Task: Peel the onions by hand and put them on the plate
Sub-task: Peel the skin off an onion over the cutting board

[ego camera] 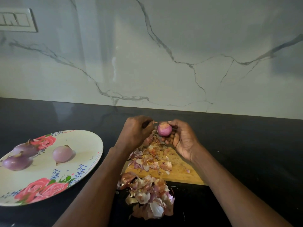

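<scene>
My right hand (182, 138) cups a small purple onion (164, 129) above the far end of a wooden cutting board (180, 174). Just left of the onion, my left hand (136, 131) is closed with a thin strip of skin pinched at its fingertips. Whether it also holds a tool I cannot tell. A floral plate (85, 145) lies on the counter to the left and carries three peeled onions: one near its middle (62, 153) and two at its left side (24, 149) (16, 162).
Loose onion skins (149, 195) are heaped on the black counter in front of the board, and more skins (150, 159) are scattered over the board. A marble wall (164, 54) rises behind the counter, with a switch panel (16, 19) at its upper left.
</scene>
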Tool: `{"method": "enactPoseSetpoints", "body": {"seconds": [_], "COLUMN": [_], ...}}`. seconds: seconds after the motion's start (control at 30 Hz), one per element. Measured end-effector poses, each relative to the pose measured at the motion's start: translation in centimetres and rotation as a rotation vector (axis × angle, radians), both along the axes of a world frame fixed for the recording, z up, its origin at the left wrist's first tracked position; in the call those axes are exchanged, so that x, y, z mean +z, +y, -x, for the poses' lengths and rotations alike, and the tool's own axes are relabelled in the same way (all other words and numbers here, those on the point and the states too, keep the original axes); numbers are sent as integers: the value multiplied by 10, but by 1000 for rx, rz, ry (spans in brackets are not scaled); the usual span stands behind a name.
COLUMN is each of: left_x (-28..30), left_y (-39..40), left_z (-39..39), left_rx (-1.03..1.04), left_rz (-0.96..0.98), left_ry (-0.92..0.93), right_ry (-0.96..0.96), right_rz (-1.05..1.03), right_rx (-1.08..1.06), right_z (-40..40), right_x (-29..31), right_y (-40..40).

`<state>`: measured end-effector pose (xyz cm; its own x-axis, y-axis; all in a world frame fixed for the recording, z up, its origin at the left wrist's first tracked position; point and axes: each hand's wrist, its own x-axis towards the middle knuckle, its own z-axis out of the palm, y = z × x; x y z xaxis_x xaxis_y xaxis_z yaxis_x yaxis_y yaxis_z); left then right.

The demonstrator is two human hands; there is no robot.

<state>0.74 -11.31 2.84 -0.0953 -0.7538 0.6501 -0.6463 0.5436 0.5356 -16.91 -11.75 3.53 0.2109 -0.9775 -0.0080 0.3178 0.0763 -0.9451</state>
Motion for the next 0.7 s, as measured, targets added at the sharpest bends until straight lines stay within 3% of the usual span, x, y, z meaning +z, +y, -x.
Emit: {"method": "enactPoseSetpoints", "body": {"seconds": [0.23,0.7], "left_x": [5,2], "left_y": [3,-1], "left_z": [4,0], "left_rx": [-94,-125], "left_rz": [-45,39], "left_ry": [101,-93], "right_ry": [-24,36], "right_rz": [18,24], "right_rx": [-33,-22], "right_z": [3,1], "right_x": [1,-3], "right_y": [-1,-2]}}
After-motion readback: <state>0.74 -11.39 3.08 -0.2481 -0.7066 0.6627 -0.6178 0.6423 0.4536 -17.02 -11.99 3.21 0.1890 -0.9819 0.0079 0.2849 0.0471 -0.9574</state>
